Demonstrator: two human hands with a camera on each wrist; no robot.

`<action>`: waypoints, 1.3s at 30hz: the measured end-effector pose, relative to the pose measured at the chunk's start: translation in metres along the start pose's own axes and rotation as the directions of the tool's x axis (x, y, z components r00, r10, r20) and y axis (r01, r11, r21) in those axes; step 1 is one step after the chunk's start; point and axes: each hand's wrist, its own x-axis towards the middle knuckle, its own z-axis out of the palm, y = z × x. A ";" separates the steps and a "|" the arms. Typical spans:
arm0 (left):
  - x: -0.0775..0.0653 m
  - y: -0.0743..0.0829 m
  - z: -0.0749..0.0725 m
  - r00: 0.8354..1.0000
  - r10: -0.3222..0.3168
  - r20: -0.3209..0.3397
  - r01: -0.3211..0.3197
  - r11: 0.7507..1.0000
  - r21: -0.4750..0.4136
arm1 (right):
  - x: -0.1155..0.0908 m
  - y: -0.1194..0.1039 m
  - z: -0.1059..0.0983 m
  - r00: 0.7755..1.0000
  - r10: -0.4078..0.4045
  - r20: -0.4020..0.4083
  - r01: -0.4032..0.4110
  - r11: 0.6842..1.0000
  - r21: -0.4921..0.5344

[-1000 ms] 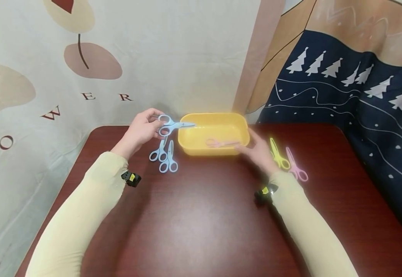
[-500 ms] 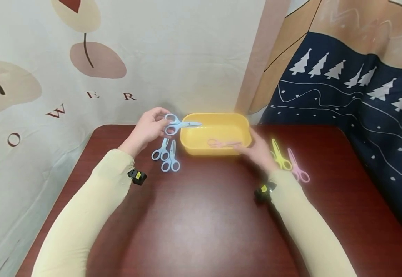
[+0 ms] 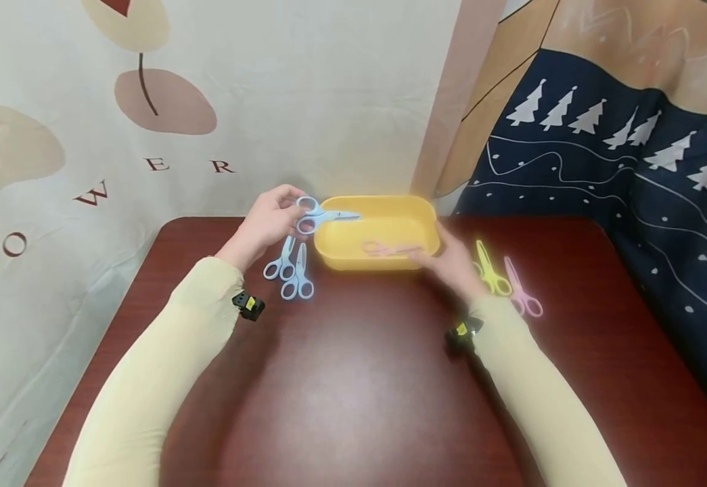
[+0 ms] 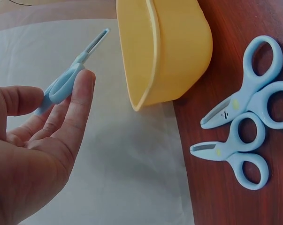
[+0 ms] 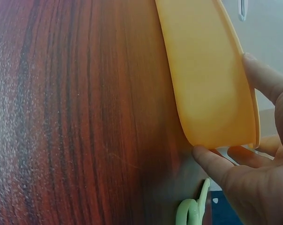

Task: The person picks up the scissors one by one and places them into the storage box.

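Note:
My left hand (image 3: 270, 220) pinches light blue scissors (image 3: 327, 216) by the finger loops between thumb and fingers. Their blades point right, over the left end of a yellow plastic tub (image 3: 365, 265). In the left wrist view these scissors (image 4: 68, 83) stand clear of the tub's wall (image 4: 183, 51), blades together. My right hand (image 3: 453, 266) holds the tub's right end, thumb at the rim and fingers around the corner (image 5: 225, 112). Pink scissors (image 3: 383, 250) lie inside the tub. Below the left hand, two more blue scissors (image 3: 301, 260) lie side by side on the table.
On the dark red wooden table (image 3: 341, 379), yellow-green scissors (image 3: 486, 264) and pink scissors (image 3: 513, 279) lie to the right of the right hand. A pale printed cloth (image 3: 304, 101) hangs behind the tub, and a navy tree-patterned cloth (image 3: 572, 162) hangs at the right.
My left hand has moved right with the blue scissors, bringing the blades farther over the tub. The right hand stays at the tub's right end.

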 end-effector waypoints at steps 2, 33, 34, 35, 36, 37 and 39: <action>0.002 0.001 0.002 1.000 0.006 0.002 -0.006 1.000 -0.001 | 0.001 0.000 0.000 1.000 -0.002 0.003 0.002 1.000 0.001; 0.030 0.027 0.032 0.997 -0.021 0.077 0.025 0.999 -0.047 | 0.001 0.004 0.000 1.000 0.001 -0.009 -0.001 1.000 0.019; 0.031 0.027 0.033 0.997 -0.019 0.078 0.022 0.999 -0.042 | 0.001 0.004 0.000 1.000 -0.002 -0.008 0.002 1.000 0.020; 0.033 0.027 0.034 0.997 -0.017 0.078 0.020 0.999 -0.036 | 0.001 0.004 0.000 1.000 -0.004 -0.009 0.004 1.000 0.018; 0.034 0.027 0.036 0.997 -0.017 0.078 0.020 0.999 -0.034 | 0.001 0.004 0.001 1.000 -0.004 -0.008 0.005 1.000 0.018; 0.036 0.027 0.036 0.997 -0.017 0.080 0.020 0.999 -0.032 | 0.001 0.004 0.001 1.000 -0.004 -0.007 0.004 1.000 0.017; 0.039 0.027 0.038 0.996 -0.019 0.085 0.022 0.999 -0.032 | 0.001 0.004 0.001 1.000 0.002 -0.005 -0.002 1.000 0.016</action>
